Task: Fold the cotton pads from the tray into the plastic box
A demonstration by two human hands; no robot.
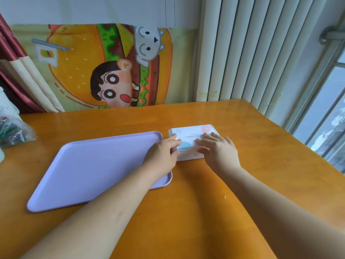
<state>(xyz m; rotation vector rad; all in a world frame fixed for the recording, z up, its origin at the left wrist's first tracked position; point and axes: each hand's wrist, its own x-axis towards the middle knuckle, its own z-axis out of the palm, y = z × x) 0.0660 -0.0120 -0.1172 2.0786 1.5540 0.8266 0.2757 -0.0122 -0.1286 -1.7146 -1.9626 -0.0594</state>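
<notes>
A lilac tray (89, 165) lies on the orange wooden table (205, 202), and I see nothing on it. Just to its right sits the plastic box (188, 136), white-lidded with pink and blue circles and the words "COSMETIC". My left hand (162, 154) grips the box's left edge, with the fingers on the lid and the thumb against its side. My right hand (216, 148) lies flat on the lid with its fingers straight. No cotton pads are in view.
A clear plastic bag (13, 129) with dark contents lies at the table's far left edge. A cartoon cloth (104, 68) hangs on the wall behind. A radiator (252, 49) and a window (328, 118) stand to the right.
</notes>
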